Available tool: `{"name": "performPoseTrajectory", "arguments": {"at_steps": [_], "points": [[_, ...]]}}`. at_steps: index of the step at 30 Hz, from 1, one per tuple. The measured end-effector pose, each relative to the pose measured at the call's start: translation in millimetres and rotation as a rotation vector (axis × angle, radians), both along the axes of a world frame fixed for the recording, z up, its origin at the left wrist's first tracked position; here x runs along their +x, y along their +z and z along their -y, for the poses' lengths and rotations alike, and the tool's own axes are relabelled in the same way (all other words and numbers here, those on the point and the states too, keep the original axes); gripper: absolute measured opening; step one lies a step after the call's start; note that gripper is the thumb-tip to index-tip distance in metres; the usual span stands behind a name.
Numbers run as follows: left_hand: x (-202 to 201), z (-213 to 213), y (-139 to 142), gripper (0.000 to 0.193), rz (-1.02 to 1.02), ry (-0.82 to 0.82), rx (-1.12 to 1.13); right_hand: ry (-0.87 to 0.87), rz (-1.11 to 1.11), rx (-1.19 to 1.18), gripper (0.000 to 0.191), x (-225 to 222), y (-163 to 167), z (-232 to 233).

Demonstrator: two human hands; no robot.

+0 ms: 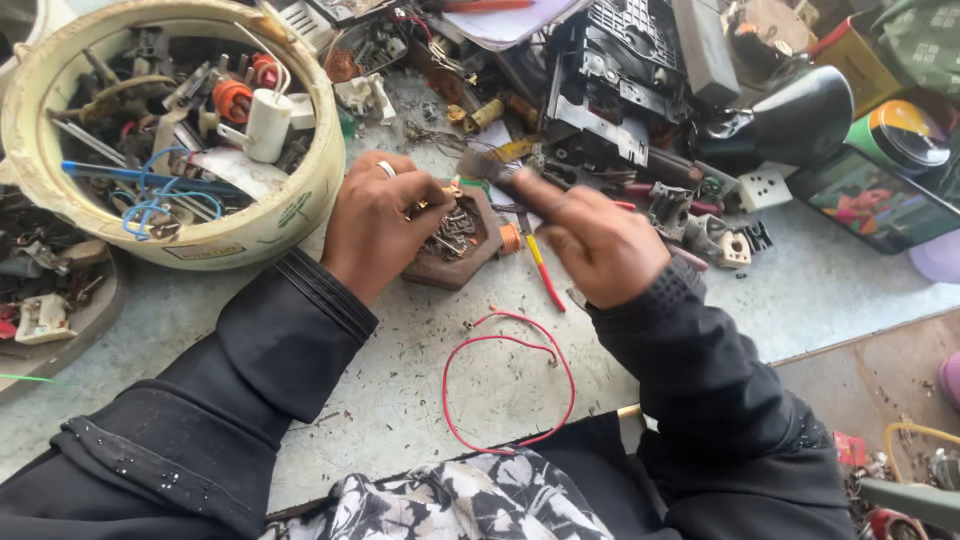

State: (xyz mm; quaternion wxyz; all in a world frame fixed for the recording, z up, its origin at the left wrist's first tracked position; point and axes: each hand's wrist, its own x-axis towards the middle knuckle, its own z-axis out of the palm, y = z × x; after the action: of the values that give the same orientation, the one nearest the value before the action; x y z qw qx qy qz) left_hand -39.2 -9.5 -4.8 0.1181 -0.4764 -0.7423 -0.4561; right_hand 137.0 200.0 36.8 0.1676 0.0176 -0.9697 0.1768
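A small brass-coloured metal part (447, 190) is pinched in the fingers of the left hand (375, 225), on which one silver ring (386, 169) is worn. The right hand (590, 240) is closed around a blurred tool (485, 167) with a dark, flat tip, whose end is held against the part, between the two hands. Just below the part, a hexagonal brown tray (462, 262) of small screws and metal bits is seen, its edge touched by the left hand. One thin red wire (505, 385) is looped on the scratched grey tabletop (380, 370), nearer the body than both hands. A round cream bowl (290, 210) of mixed scrap stands beyond the left hand.
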Motion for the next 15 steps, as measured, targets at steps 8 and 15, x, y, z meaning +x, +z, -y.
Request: {"name": "performPoseTrajectory", "arguments": {"at_steps": [8,15], "points": [[-2.1,0.2,-1.0,0.009,-0.033,-0.006,0.028,0.019,0.103,-0.173,0.065,-7.7,30.5,28.5],[-1.0,1.9,-5.2,0.011,-0.015,-0.012,0.032,-0.009,-0.360,-0.184,0.057,-3.3,13.1,10.8]]}}
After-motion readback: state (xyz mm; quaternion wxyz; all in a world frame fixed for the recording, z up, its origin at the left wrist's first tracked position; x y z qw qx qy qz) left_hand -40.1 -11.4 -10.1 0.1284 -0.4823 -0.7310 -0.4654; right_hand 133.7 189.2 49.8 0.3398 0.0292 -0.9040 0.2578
